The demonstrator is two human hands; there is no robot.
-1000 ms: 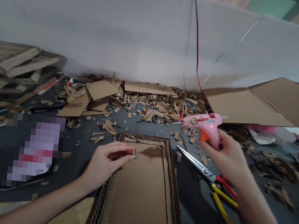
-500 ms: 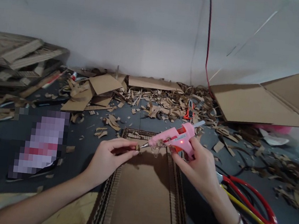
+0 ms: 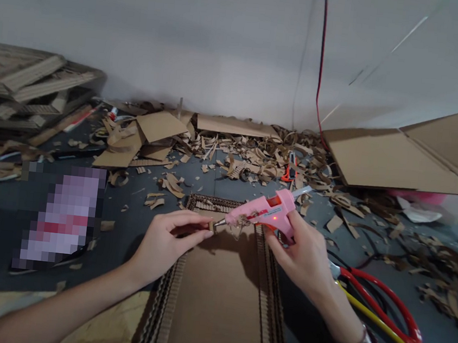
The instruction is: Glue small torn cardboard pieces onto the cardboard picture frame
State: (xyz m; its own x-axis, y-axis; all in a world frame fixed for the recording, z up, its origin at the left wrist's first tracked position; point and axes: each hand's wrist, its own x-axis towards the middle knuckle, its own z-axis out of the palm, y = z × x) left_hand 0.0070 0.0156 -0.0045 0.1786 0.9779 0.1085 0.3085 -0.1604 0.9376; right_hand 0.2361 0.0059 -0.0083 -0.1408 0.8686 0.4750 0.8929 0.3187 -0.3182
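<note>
The left hand point(image 3: 168, 244) pinches a small corrugated cardboard piece point(image 3: 211, 225) between thumb and fingers, clamped on it. The right hand point(image 3: 305, 261) is closed around the grip of a pink hot glue gun point(image 3: 261, 213), its red light on and its metal nozzle point(image 3: 219, 224) touching the piece. Both are held just above a corrugated cardboard frame point(image 3: 205, 202), near its top edge. Red-handled scissors point(image 3: 378, 312) lie on the dark surface point(image 3: 120, 274) to the right, with cardboard scraps point(image 3: 250, 160) scattered beyond. Between the 2 hands, the step looks like glue going onto the small piece. That calls for a steady pinch, with fingers clear of the hot nozzle, and exact placing on the frame's border.
</note>
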